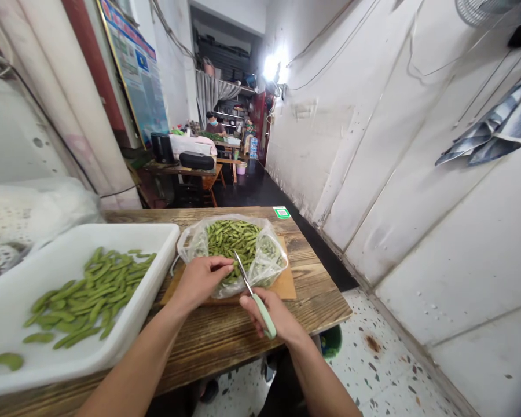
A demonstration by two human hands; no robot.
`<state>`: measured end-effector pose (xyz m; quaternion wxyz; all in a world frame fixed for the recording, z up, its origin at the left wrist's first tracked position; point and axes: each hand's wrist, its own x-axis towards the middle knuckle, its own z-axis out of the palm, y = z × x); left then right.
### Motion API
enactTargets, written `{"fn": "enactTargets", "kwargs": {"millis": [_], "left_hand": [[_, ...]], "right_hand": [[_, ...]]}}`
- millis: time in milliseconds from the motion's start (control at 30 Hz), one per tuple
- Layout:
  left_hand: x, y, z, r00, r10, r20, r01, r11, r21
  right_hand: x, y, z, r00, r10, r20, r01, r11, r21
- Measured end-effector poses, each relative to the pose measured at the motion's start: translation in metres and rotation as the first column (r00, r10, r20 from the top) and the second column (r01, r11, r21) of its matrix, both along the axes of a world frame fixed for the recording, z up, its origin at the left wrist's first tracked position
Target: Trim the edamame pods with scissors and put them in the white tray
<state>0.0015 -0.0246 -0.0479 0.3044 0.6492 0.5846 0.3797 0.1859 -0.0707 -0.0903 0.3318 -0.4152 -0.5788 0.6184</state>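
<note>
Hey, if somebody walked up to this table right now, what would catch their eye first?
Probably the clear plastic bag heaped with green soybean pods on a cutting board mid-table, where the left hand reaches into the pods and the right hand holds a small blade with a pale green handle. Next, the white tray to the left, with more pods spread in it.

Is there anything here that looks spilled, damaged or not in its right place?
Little stands out. One pod lies alone near the front edge of the white tray, apart from the main heap of pods. A brownish stain marks the speckled floor beside the table.
</note>
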Motion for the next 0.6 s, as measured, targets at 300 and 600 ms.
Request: {"fn": "enactTargets", "kwargs": {"millis": [300,600], "left_hand": [[-0.003,0.004,-0.019,0.902,0.148,0.406,-0.118,0.988,-0.098],[0.007,-0.005,-0.006,0.537,0.215,0.816,-0.047,0.973,-0.225]], "right_hand": [[-0.004,0.001,0.007,1.0,-0.003,-0.028,0.002,0.999,-0.038],[-0.009,-0.002,-0.007,0.997,0.055,-0.051,-0.054,0.998,0.019]]}}
